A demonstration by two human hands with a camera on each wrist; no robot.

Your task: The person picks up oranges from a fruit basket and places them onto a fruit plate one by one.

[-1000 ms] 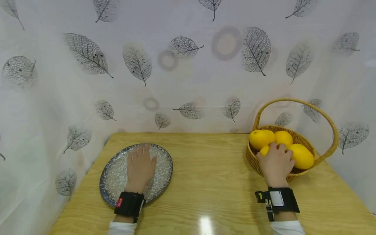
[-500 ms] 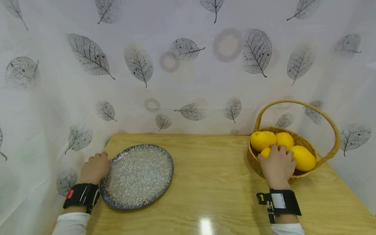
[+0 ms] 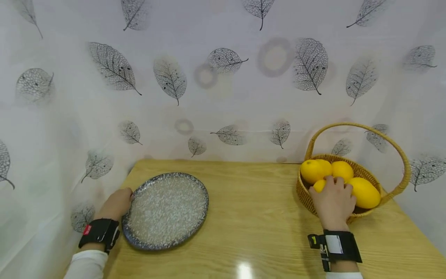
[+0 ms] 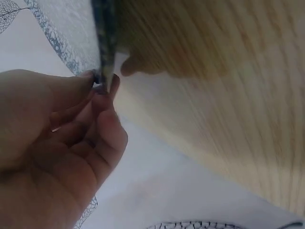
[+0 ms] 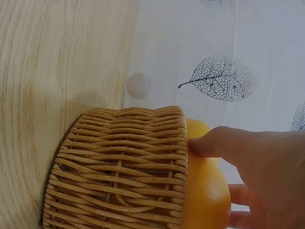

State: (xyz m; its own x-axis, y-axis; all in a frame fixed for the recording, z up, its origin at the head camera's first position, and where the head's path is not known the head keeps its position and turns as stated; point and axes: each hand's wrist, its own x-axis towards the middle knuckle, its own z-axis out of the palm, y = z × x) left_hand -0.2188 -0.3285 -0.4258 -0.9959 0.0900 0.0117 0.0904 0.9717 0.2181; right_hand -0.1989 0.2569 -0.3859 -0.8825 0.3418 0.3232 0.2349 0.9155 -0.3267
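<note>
At the left of the table in the head view lies a round speckled plate (image 3: 167, 211) with a dark rim. My left hand (image 3: 115, 203) pinches its left edge; the left wrist view has the rim (image 4: 106, 38) between thumb and fingertips, with the other fingers curled. On the right, a wicker basket (image 3: 304, 193) with a tall handle holds several yellow lemons. My right hand (image 3: 334, 203) reaches in over its near side and grips a lemon (image 5: 205, 195), thumb on one side and fingers curled on the other. The hand partly hides that lemon.
Other lemons (image 3: 364, 193) lie close around the right hand. The basket's handle (image 3: 393, 143) arches up behind and to the right of that hand. A leaf-patterned cloth (image 3: 223, 97) hangs along the back and sides of the wooden table (image 3: 251, 209).
My left hand has moved left from above the plate to its left edge and now pinches the rim. The right hand stays at the lemon in the basket. The head view has shifted slightly.
</note>
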